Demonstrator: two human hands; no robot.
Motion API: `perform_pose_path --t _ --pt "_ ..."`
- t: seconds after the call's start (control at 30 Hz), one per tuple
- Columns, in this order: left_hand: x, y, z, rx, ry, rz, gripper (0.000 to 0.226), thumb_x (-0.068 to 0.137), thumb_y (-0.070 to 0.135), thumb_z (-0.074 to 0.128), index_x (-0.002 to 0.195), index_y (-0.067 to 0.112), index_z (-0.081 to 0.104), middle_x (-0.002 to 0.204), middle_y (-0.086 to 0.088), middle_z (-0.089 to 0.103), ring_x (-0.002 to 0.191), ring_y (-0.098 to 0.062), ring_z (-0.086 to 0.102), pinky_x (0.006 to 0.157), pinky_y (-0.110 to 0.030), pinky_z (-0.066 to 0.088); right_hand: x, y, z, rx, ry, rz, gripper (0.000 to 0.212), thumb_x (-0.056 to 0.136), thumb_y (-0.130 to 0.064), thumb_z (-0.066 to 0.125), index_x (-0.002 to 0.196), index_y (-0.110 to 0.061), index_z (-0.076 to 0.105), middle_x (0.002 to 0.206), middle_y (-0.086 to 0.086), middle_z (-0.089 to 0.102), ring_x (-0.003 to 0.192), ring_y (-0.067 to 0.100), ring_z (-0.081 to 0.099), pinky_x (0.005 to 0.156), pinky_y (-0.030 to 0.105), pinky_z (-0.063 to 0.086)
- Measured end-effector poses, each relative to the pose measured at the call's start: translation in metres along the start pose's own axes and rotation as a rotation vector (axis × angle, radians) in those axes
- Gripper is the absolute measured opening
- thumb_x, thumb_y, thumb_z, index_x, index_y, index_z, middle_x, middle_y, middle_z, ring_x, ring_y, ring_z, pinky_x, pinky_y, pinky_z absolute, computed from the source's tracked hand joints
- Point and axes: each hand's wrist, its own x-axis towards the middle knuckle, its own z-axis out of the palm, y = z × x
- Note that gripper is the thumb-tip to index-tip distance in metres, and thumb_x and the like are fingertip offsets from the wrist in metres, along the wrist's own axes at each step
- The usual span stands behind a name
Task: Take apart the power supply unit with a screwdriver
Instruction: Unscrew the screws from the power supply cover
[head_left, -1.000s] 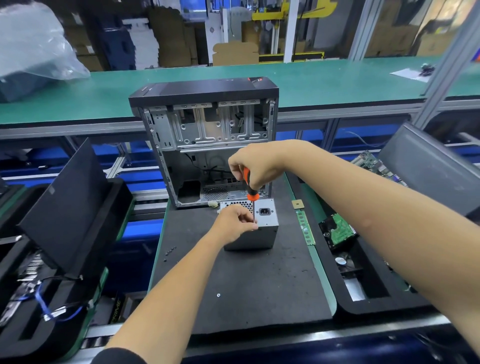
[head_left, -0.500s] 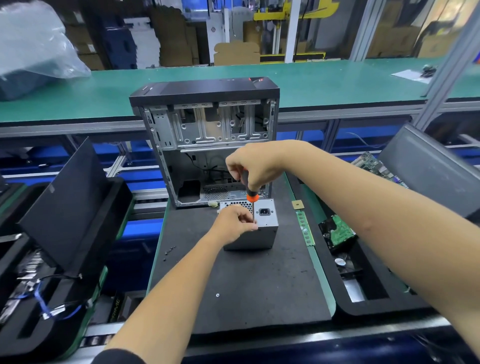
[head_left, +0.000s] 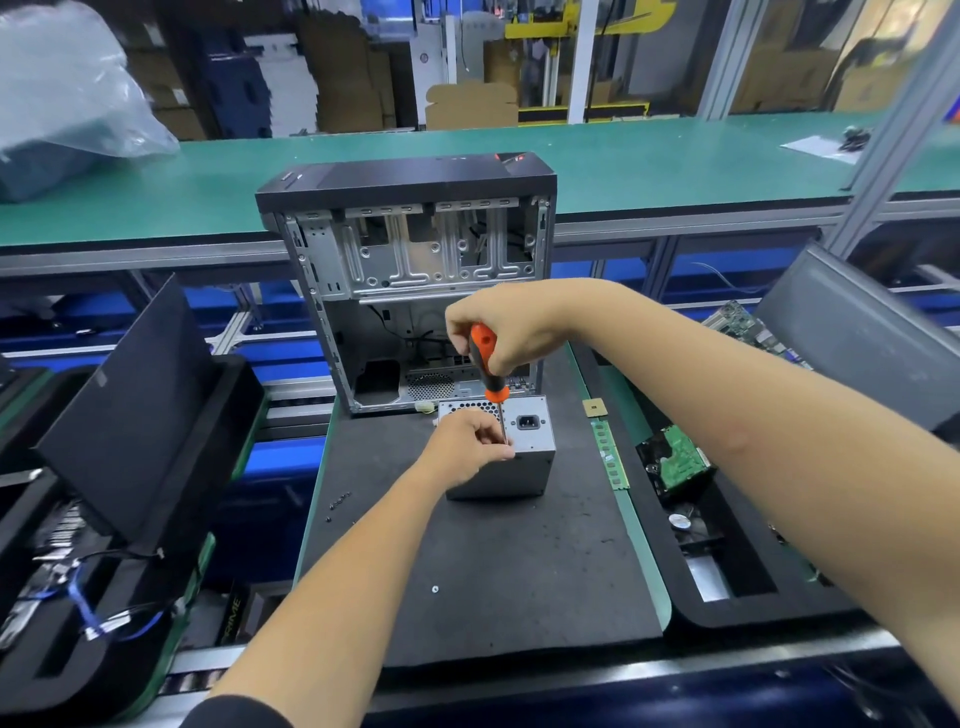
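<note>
While left fingers (head_left: 496, 441) pinch the shaft, right hand (head_left: 498, 327) grips screwdriver (head_left: 485, 364) — upright on power supply (head_left: 524, 457).

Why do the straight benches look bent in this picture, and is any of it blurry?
Head view: the wide-angle lens bows the green bench and the metal post near the edges; lighting is even with soft shadows; the power supply unit, screwdriver and both hands look sharp, the far background softer.

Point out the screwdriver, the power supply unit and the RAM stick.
screwdriver (head_left: 485, 358), head view, orange-and-black handle.
power supply unit (head_left: 530, 431), head view, top face by the socket.
RAM stick (head_left: 609, 454), head view, middle of the green board.
</note>
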Motion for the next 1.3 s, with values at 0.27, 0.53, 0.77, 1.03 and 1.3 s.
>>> perform_pose_path --t 0.27,0.53,0.77,1.03,1.3 --pt "-0.001 -0.001 0.001 -0.008 0.002 0.0 0.02 0.072 0.01 0.08 0.065 0.019 0.064 0.076 0.009 0.064 0.058 -0.003 0.046 0.061 -0.016 0.041 0.011 -0.004 0.003 -0.163 0.043 0.249 0.053 0.101 -0.043 0.033 0.073 -0.004 0.057 0.043 0.004 0.06 0.044 0.024 0.062 0.068 0.037 0.057" --pt "0.0 -0.001 0.001 -0.017 0.005 -0.002 0.028 0.072 0.008 0.08 0.061 0.024 0.06 0.079 0.006 0.068 0.057 -0.003 0.045 0.061 -0.017 0.042 0.003 -0.007 0.0 -0.123 -0.07 0.122 0.017 0.08 -0.012 0.063 0.096 -0.013 0.065 0.09 0.003 0.068 0.074 0.018 0.063 0.059 0.027 0.048" --pt "0.0 0.0 0.0 -0.004 0.007 -0.008 0.019 0.072 0.01 0.08 0.067 0.02 0.065 0.082 -0.002 0.067 0.061 -0.006 0.047 0.062 -0.015 0.042 0.007 -0.004 0.002 -0.335 -0.047 0.238 0.032 0.099 -0.024 0.039 0.073 -0.013 0.052 0.059 0.006 0.059 0.054 0.022 0.057 0.056 0.03 0.046" --pt "0.001 -0.001 0.0 0.003 0.009 -0.008 0.025 0.072 0.011 0.081 0.062 0.023 0.062 0.082 0.002 0.069 0.057 -0.002 0.044 0.059 -0.013 0.04 0.006 0.002 0.001 -0.173 0.021 0.062 0.023 0.076 -0.014 0.07 0.096 -0.014 0.06 0.082 -0.006 0.054 0.071 0.011 0.048 0.056 0.026 0.036" --pt "0.001 -0.002 0.001 0.0 0.003 0.002 0.03 0.072 0.01 0.08 0.058 0.024 0.057 0.078 0.01 0.067 0.053 0.001 0.043 0.058 -0.013 0.039 0.01 0.011 0.008 -0.091 0.068 0.067 0.029 0.08 -0.041 0.075 0.081 -0.016 0.059 0.061 -0.004 0.069 0.065 0.018 0.071 0.058 0.028 0.048"
